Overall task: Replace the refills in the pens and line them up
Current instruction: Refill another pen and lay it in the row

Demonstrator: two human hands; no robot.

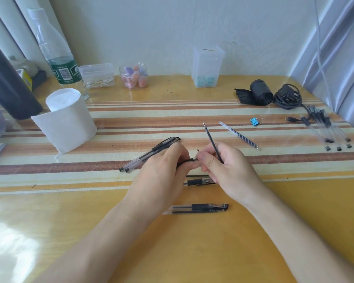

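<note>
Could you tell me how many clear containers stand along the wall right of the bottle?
3: swab tub beside the bottle, round jar next right, tall box further right; none looks hidden.

A home desk against a wall, with water bottle (57, 56), tissue roll (66, 117) and charger (287, 96).
</note>
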